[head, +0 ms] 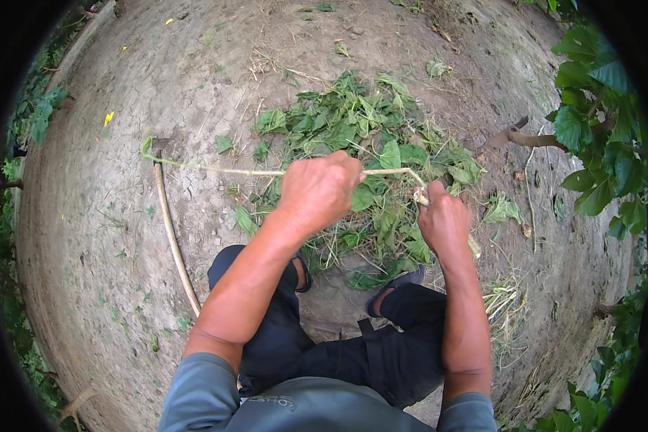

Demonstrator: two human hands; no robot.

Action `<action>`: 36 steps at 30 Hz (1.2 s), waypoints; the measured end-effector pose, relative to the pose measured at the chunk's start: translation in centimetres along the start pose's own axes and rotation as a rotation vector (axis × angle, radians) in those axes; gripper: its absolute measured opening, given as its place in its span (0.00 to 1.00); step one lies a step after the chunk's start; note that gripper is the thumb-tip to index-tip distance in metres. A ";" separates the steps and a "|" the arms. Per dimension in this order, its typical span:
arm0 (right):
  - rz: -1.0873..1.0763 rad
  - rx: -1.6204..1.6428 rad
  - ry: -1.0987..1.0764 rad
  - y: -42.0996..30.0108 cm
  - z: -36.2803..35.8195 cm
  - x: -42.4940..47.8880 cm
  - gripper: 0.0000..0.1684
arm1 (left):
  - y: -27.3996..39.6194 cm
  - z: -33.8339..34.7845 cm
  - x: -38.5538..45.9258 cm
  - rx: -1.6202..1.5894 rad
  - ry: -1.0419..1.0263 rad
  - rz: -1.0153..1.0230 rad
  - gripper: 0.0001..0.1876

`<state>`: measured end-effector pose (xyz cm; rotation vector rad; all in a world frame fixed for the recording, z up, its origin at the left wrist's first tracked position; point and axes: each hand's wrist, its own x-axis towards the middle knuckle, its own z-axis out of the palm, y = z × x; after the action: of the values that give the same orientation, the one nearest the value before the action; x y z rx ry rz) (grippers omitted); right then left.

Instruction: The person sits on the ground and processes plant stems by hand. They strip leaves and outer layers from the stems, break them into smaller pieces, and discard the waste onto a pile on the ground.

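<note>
My left hand grips a thin plant stem near its middle. The pale stem runs out leftward to a curled green tip and bends sharply just left of my right hand. That hand is closed around the stem's thicker end, whose cut end shows beside my wrist. Both hands are above a pile of wilted green leaves mixed with dry grass, lying on the ground before my feet.
A hoe with a wooden handle lies on the cracked soil at left. Leafy branches reach in from the right, with a cut woody limb. Pulled stems lie beside my right forearm.
</note>
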<state>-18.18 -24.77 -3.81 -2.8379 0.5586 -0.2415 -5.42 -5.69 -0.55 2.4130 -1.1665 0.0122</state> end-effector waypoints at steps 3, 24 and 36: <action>0.131 0.215 -0.016 -0.5 0.2 0.6 0.16 | 0.8 0.6 -0.3 -0.070 0.105 -0.006 0.07; 0.556 1.704 -0.173 -3.9 -2.5 1.5 0.22 | 0.6 1.4 0.0 -0.487 0.110 -0.070 0.09; 0.391 1.307 0.085 -5.0 -1.1 2.1 0.21 | 2.5 2.9 -0.3 -0.784 0.068 -0.204 0.10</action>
<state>-14.69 -21.34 -1.23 -1.4398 0.6237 -0.4386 -8.04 -7.92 -2.17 1.7918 -0.6994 -0.3563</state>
